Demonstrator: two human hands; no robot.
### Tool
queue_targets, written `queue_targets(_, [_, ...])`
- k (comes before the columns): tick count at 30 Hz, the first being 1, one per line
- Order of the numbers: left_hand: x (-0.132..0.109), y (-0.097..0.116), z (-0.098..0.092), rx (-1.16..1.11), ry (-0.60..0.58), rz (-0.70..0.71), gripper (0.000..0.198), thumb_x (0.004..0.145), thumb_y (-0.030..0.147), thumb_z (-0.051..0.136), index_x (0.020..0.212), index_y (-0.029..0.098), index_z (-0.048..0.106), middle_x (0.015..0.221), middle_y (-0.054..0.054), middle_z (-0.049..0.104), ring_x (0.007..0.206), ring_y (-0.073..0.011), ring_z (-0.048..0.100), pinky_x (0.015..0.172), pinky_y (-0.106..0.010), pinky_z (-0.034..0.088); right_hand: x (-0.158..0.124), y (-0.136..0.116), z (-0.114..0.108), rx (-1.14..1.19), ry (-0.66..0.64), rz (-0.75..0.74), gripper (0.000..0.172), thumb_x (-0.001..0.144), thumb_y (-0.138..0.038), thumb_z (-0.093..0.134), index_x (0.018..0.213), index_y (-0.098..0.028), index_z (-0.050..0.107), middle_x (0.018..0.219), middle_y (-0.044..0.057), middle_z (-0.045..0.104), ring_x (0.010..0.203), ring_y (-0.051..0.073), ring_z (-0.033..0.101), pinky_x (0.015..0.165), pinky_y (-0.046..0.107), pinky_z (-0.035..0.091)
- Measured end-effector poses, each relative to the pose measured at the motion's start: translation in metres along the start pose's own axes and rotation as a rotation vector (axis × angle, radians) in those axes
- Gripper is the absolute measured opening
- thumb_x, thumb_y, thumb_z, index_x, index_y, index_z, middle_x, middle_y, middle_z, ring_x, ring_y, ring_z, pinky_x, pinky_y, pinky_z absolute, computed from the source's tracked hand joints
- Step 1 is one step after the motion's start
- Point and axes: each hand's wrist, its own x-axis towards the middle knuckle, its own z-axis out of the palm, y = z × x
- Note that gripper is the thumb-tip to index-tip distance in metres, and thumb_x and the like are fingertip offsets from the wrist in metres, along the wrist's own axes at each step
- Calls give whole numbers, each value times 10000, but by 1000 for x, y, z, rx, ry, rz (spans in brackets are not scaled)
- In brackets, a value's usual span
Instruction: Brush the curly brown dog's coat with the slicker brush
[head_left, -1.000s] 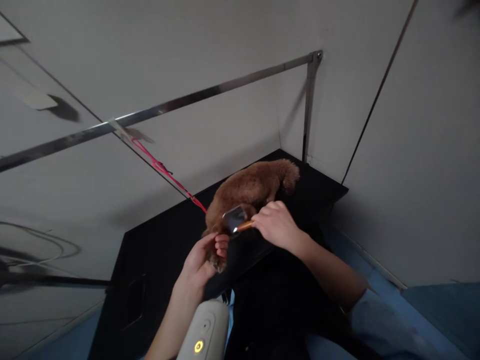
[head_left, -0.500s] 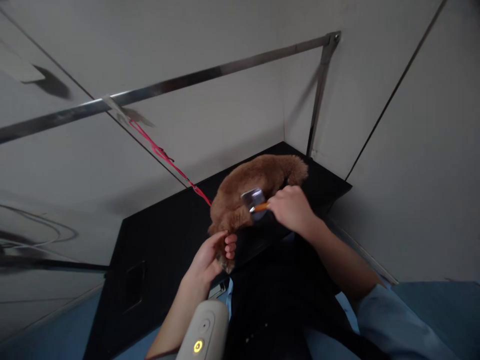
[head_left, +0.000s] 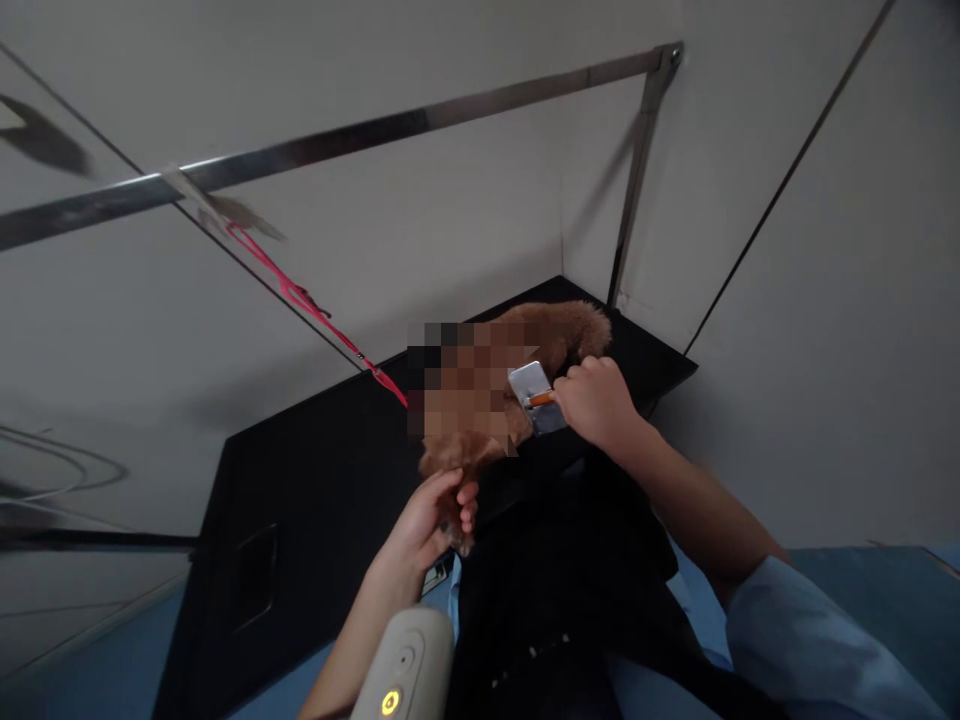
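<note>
A brown, curly-haired dog [head_left: 577,320] is on a black grooming table [head_left: 330,490], partly covered by a pixelated patch. My left hand [head_left: 439,510] is closed around a narrow furry part at the dog's near end; whether that is the muzzle or a paw I cannot tell. In my right hand [head_left: 596,400] is the orange handle of a slicker brush [head_left: 531,384] with a flat, silvery rectangular head. The brush head is close beside the dog's near side, and contact with the coat is unclear.
A pink leash [head_left: 300,295] slants from a metal overhead bar [head_left: 330,140] toward the dog. An upright post [head_left: 634,200] carries the bar at the right, near pale walls [head_left: 810,300]. A grey device with a yellow light [head_left: 405,660] is low in front.
The brush in my right hand has shifted slightly right, away from my left hand. My left hand keeps its hold on the dog. The camera view has moved a little.
</note>
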Motion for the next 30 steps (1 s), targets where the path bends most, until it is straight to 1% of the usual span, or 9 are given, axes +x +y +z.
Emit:
queue_targets(4, [3, -2, -1, 23, 10, 18, 193, 796, 192, 562, 679, 179, 410, 508, 56, 417, 370, -91, 432, 343, -187, 393, -2, -3, 2, 96, -64, -193, 239, 904, -270, 499, 820, -194, 710, 817, 90, 682, 813, 213, 532, 705, 358, 284])
queue_targets(8, [3, 2, 0, -5, 24, -23, 189, 811, 206, 535, 663, 170, 422, 514, 40, 440, 378, -91, 440, 352, -192, 408, -5, -2, 6, 27, -11, 85, 274, 922, -243, 460, 825, -163, 704, 809, 113, 670, 818, 227, 526, 707, 359, 282])
queue_targets(12, [-8, 8, 2, -53, 28, -107, 167, 823, 183, 472, 662, 140, 470, 533, -10, 483, 412, -101, 488, 399, -201, 455, -10, -4, 13, 130, 19, -100, 307, 950, -313, 442, 815, -198, 693, 808, 81, 665, 809, 208, 520, 724, 349, 290])
queue_targets(14, [-17, 10, 3, -83, 62, -42, 71, 788, 124, 462, 740, 120, 513, 596, -39, 544, 457, -114, 532, 441, -218, 496, -12, -6, 19, 140, 10, 19, 328, 961, -318, 428, 812, -189, 690, 810, 82, 668, 789, 197, 522, 708, 338, 288])
queue_targets(16, [-26, 10, 5, -81, 97, 60, 134, 748, 75, 458, 853, 123, 527, 701, -70, 610, 513, -135, 576, 480, -252, 531, -16, -9, 25, 132, 68, 233, 347, 971, -317, 410, 811, -176, 684, 799, 88, 663, 780, 195, 521, 693, 335, 280])
queue_targets(21, [-37, 12, 8, -28, 109, 188, 364, 718, 28, 441, 1041, 190, 479, 791, -68, 624, 539, -142, 590, 479, -263, 542, -31, -26, 45, 307, 192, 102, 308, 969, -342, 435, 826, -223, 680, 804, 47, 665, 821, 184, 522, 742, 320, 299])
queue_targets(25, [-41, 19, 10, -61, 127, 166, 366, 754, 31, 418, 1068, 209, 476, 776, -48, 574, 516, -106, 561, 461, -214, 532, -41, -35, 58, 309, 257, 412, 350, 981, -327, 397, 849, -208, 698, 792, 63, 666, 789, 196, 526, 726, 321, 326])
queue_targets(29, [-47, 24, 12, -145, 78, 180, 318, 795, 31, 375, 1051, 188, 481, 798, -56, 542, 525, -80, 555, 476, -185, 536, -43, -47, 69, 450, 308, 151, 289, 970, -353, 439, 935, -246, 706, 842, 40, 677, 842, 176, 543, 778, 286, 359])
queue_targets(30, [-49, 25, 11, -176, 70, 177, 300, 800, 27, 360, 1029, 179, 480, 796, -53, 532, 522, -71, 550, 477, -173, 533, -43, -48, 72, 459, 307, 166, 285, 971, -338, 440, 956, -240, 708, 853, 46, 679, 849, 174, 545, 788, 283, 363])
